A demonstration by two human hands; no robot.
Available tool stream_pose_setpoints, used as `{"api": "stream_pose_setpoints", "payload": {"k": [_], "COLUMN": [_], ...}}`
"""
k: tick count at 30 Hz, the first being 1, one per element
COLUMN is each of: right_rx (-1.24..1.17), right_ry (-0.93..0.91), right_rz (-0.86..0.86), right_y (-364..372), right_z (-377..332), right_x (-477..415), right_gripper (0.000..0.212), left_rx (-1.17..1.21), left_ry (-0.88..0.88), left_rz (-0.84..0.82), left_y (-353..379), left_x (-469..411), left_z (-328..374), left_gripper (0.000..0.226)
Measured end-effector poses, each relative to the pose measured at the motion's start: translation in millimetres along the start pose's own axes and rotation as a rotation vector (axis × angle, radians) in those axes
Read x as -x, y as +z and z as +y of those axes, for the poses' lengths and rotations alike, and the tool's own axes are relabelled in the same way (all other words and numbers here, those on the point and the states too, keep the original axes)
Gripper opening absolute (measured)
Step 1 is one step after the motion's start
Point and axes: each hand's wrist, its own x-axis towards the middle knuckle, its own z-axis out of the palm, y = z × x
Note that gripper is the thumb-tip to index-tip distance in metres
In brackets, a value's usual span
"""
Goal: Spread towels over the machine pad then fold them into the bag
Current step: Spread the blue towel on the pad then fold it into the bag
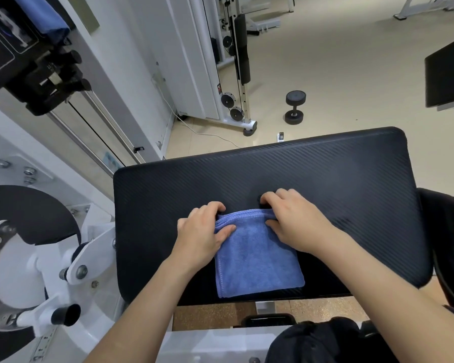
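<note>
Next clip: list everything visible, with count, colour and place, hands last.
folded blue terry towel: one, blue, on the pad's near half
black textured machine pad: one, black, centre
black round-headed dumbbell: one, black, on the floor beyond the pad
white cable machine: one, white, black pulleys, behind the pad
blue cloth: one, blue, top left corner
black fabric item: one, black, beside the pad's right end
left hand: one, grips the towel's far left corner
right hand: one, grips the towel's far right corner
</note>
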Motion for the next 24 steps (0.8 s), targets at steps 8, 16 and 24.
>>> {"api": "stream_pose_setpoints", "payload": {"k": [8, 16, 24], "right_rx": [-0.075, 0.172, 0.236], "right_ry": [-0.058, -0.248, -0.377], "right_rz": [-0.211, 0.215, 0.144], "right_y": [-18, -55, 1], "right_z": [-9, -21, -5], "right_x": [-2, 10, 49], "right_gripper": [0.02, 0.023, 0.018], "left_rx": [0.175, -0.015, -0.333], "left_ry": [0.095, 0.438, 0.665], "left_rz": [-0.119, 0.373, 0.135], "left_y": [-7, -53, -1], "left_x": [12, 7, 38], "left_z": [4, 26, 4], "left_gripper": [0.026, 0.027, 0.023]}}
